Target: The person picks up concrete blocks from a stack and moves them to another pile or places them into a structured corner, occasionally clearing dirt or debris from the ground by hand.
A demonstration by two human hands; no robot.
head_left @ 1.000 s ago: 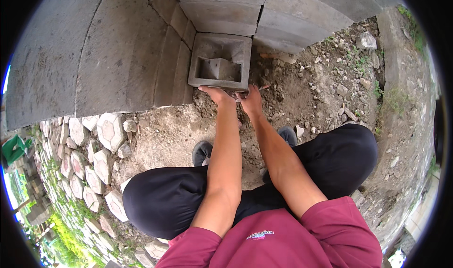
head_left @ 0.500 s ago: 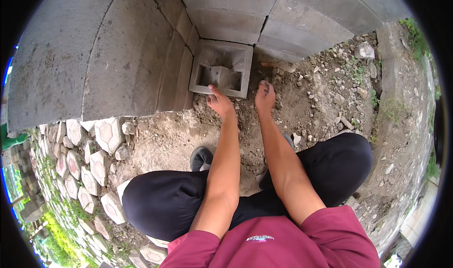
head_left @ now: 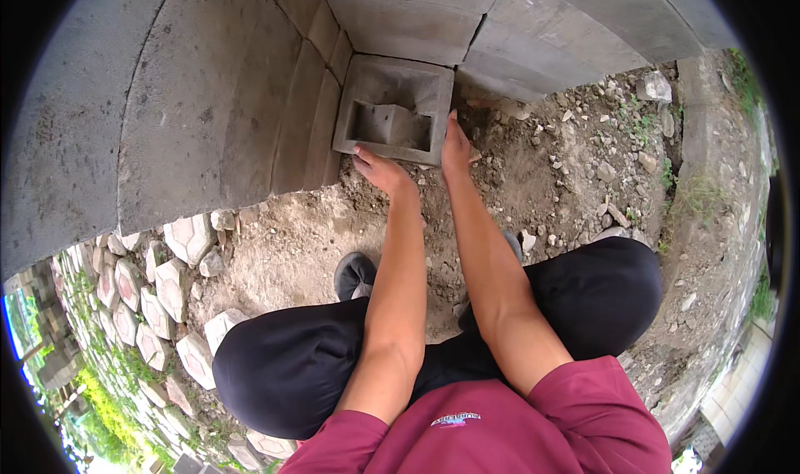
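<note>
1. The hollow block (head_left: 393,120) lies on the dirt just ahead of both my hands, tucked into the corner where the flat slabs (head_left: 208,99) meet; it is grey, squarish, with a deep recess and a lump inside
2. My left hand (head_left: 379,170) lies flat and open on its near edge, gripping nothing
3. My right hand (head_left: 455,147) presses open against its near right corner
4. I judge I am seating it; next calls for an even push toward the slabs
5. Loose soil and stones (head_left: 575,140) lie to my right, paving stones (head_left: 158,290) behind my left
</note>
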